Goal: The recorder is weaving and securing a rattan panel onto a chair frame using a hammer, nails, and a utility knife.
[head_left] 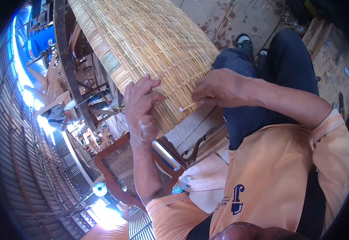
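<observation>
A long, curved woven rattan piece [158, 48] stretches from the top of the view down to my hands, its left edge wrapped in wider bands. My left hand [142, 104] lies against that edge near its lower end, fingers and thumb apart and holding nothing. Across from it, my right hand [222, 89] is closed in a pinch over the lower right part of the weave. Out of its fingers sticks a thin pale stick [190, 106] with a white tip, which points toward my left hand. Whether the tip touches the weave, I cannot tell.
A brown wooden chair [120, 166] with a cane panel stands below my left forearm, near a clear plastic bottle [181, 184]. A rusty upright beam [72, 72] and a blue tank [40, 42] are at the left. Wood boards [317, 38] lie at the upper right.
</observation>
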Available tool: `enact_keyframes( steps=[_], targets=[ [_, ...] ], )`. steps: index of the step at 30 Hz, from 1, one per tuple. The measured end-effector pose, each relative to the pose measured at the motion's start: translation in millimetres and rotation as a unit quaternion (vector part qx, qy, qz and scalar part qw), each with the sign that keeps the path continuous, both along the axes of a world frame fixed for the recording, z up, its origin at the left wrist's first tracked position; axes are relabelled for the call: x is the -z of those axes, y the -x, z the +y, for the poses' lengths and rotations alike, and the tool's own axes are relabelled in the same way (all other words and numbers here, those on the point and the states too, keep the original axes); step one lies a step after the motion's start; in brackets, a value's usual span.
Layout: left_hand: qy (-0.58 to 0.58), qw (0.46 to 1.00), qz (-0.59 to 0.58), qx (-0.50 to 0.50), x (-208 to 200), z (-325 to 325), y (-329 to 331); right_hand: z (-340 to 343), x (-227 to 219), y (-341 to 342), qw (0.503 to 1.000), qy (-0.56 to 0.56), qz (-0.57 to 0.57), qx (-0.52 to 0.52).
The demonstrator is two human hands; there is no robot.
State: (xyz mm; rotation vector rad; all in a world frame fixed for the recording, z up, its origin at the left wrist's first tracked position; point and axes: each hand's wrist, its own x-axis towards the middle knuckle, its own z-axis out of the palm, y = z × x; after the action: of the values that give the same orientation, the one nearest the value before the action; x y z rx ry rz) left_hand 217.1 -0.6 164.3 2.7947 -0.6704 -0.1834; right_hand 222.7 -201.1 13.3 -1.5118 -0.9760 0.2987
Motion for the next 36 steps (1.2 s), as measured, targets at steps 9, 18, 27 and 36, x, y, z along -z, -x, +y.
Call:
enact_keyframes(
  steps=[9,18,27,36],
  targets=[
    [0.016,0.999,-0.007,-0.031,2,3,3,7,13,9,0.997,-0.061,0.017,-0.032],
    [0.05,0.997,-0.029,-0.042,5,4,4,11,7,7,0.998,-0.032,-0.045,0.012],
    [-0.003,0.999,-0.039,-0.029,-1,1,6,11,12,32,0.994,-0.043,-0.065,0.078],
    [-0.268,0.961,0.015,0.067,-15,-26,49,-7,17,57,0.993,-0.018,0.023,0.115]
  ],
)
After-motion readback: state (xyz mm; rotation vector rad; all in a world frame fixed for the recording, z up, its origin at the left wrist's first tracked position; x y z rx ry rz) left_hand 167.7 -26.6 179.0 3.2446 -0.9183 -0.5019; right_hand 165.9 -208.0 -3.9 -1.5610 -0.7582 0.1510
